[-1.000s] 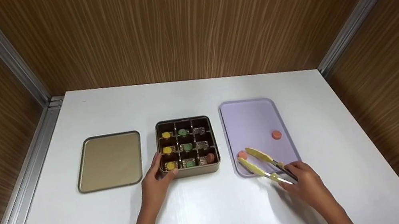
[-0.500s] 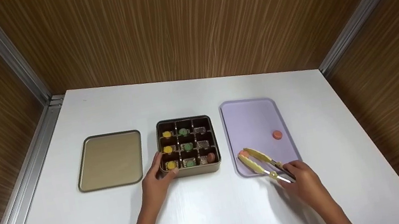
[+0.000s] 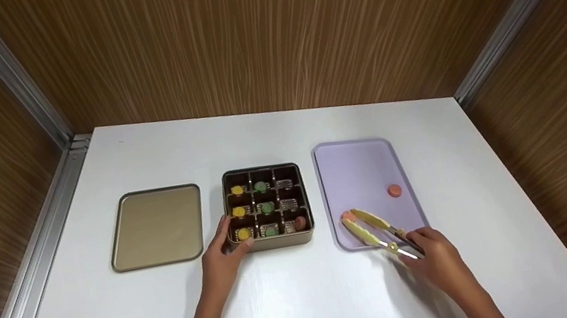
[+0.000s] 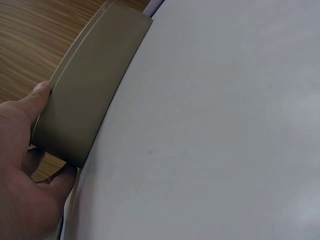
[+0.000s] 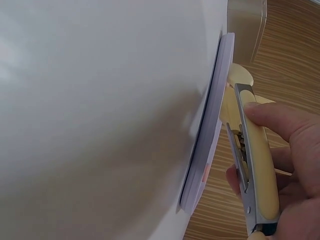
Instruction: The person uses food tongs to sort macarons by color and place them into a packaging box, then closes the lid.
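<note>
My left hand (image 3: pixel 223 261) grips the near left corner of a square bronze tin (image 3: pixel 281 241), thumb on the front rim and fingers along the left side. In the left wrist view the thumb lies on the rim of the tin (image 4: pixel 90 80). Yellow macarons (image 3: pixel 237 190) fill the left column of its divided insert, green macarons (image 3: pixel 267 208) the middle one. A brown macaron (image 3: pixel 300 223) stands on edge at the near right. My right hand (image 3: pixel 437 257) holds yellow-tipped tongs (image 3: pixel 371 236), whose tips are around an orange macaron (image 3: pixel 348 215) on a lilac tray (image 3: pixel 353 164).
Another orange macaron (image 3: pixel 394 190) lies near the tray's right edge. To the left of the tin, a flat bronze lid (image 3: pixel 156 226) rests on the white table (image 3: pixel 297 306). Wood-grain panels (image 3: pixel 251 32) enclose the back and both sides.
The tong tips have drawn closer together around the near orange macaron, and both have shifted slightly right and away from me. The left hand keeps its grip on the tin.
</note>
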